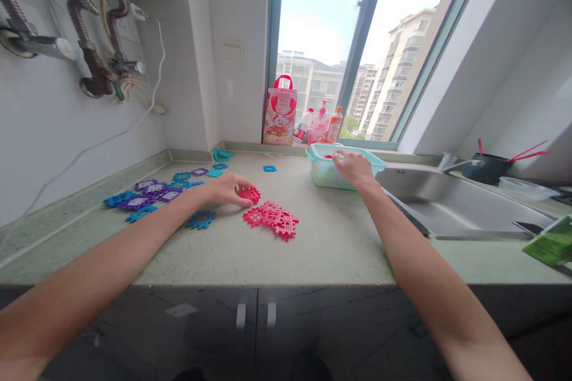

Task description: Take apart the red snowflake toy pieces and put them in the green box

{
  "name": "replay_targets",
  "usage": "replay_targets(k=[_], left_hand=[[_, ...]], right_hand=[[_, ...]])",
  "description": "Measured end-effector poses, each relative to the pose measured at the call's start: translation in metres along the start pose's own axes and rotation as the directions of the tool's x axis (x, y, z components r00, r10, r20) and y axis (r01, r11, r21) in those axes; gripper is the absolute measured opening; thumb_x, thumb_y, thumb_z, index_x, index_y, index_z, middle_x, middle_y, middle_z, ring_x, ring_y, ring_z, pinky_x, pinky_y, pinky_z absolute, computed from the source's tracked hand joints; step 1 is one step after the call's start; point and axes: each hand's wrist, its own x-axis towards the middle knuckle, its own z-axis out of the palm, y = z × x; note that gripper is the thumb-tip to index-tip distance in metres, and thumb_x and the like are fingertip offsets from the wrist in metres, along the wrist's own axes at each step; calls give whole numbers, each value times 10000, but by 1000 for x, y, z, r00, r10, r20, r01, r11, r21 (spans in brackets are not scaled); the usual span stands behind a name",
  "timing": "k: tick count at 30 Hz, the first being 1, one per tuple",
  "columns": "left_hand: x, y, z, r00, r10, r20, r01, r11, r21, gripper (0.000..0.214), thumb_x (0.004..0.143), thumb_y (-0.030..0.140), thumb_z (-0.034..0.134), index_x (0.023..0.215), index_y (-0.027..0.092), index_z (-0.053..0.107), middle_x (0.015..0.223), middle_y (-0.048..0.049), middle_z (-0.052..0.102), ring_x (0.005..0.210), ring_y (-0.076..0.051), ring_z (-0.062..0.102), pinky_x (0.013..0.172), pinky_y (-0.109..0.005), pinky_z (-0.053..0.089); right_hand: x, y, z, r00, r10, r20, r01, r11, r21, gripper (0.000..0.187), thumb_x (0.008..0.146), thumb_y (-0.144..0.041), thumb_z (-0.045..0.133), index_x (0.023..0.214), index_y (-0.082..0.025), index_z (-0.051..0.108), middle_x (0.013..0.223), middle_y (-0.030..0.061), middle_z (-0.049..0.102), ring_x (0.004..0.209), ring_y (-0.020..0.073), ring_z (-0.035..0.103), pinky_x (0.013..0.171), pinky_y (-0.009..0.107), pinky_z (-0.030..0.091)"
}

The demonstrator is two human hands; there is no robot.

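My left hand (226,190) is on the counter, its thumb and fingers closed round the edge of a red interlocking plastic tile (251,194). Just in front of it is a loose pile of red tiles (273,218), overlapping one another. My right hand (353,166) is over a pale teal plastic tub (322,174), fingers curled in at its rim. A bit of red shows beside those fingertips; whether they grip it is hidden. Under my left wrist lies a blue tile (202,219). Purple tiles (155,189) and blue ones spread to the left.
One blue tile (269,169) lies alone farther back. A steel sink (456,202) adjoins the tub on the right. By the window stand a pink bag (280,116), a pump bottle (319,125) and other bottles. A white cable (111,134) hangs along the left wall.
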Motion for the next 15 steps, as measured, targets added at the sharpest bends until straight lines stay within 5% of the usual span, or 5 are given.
replay_targets(k=[5, 10, 12, 15], left_hand=[[1, -2, 1, 1000, 8, 7, -8, 1000, 14, 656, 765, 624, 798, 1276, 211, 805, 1148, -82, 794, 937, -227, 677, 811, -298, 491], [0, 2, 1, 1000, -1, -7, 1, 1000, 1, 625, 736, 583, 823, 1239, 211, 821, 1100, -76, 803, 942, -233, 681, 809, -298, 491], [-1, 4, 2, 1000, -1, -10, 1, 1000, -3, 617, 726, 558, 834, 1230, 203, 825, 1074, -79, 803, 915, -227, 680, 791, -297, 492], [-2, 3, 2, 1000, 1, -22, -1, 1000, 5, 604, 725, 516, 837, 1232, 189, 824, 1088, -88, 802, 898, -224, 681, 782, -303, 500]], right_hand=[[-1, 2, 5, 990, -77, -121, 83, 996, 41, 474, 1009, -376, 486, 1359, -180, 737, 1318, 183, 754, 1191, 390, 695, 1000, 512, 540], [-5, -11, -16, 914, -151, -376, 231, 957, 177, 364, 953, -238, 523, 1218, -208, 771, 1189, 126, 794, 1128, 324, 721, 1027, 469, 543], [-14, -21, -35, 857, -148, -493, 308, 915, 261, 346, 967, -235, 495, 1185, -224, 763, 1154, 103, 799, 1028, 283, 749, 982, 452, 573], [-37, -32, -65, 691, -121, -713, 492, 800, 342, 319, 1015, -327, 480, 1190, -251, 736, 1022, 77, 790, 878, 244, 758, 886, 456, 618]])
